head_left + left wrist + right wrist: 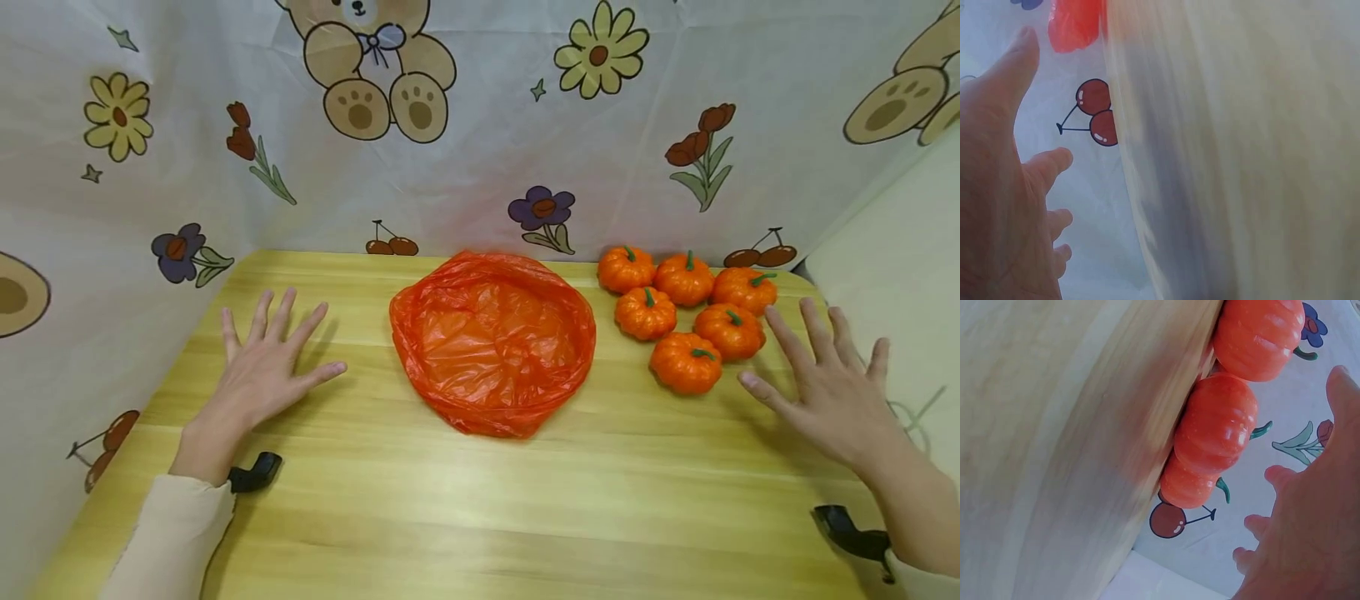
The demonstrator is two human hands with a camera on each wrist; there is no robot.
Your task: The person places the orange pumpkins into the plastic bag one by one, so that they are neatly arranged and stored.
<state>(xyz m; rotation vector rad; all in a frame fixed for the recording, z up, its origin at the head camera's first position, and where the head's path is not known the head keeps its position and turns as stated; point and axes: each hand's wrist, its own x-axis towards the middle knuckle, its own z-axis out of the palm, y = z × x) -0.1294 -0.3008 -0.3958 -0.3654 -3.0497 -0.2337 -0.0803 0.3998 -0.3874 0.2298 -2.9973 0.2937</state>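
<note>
Wooden worktop (465,525) extends in front of the red-orange plastic bag (491,419). Left of the bag, the left hand (262,371) hovers palm down, fingers spread; to its right, the right hand (836,396) likewise. Both grips empty and unclenched, apart from the bag. Bag rests on the worktop, mouth up, rim spread wide, presumably so that it stays gaping. Right of the bag, six miniature orange pumpkins (686,364) sit clustered, stems showing; grouping likely keeps them within the right hand's reach. Behind the bag hangs a bear-and-flower print cloth (465,183).
</note>
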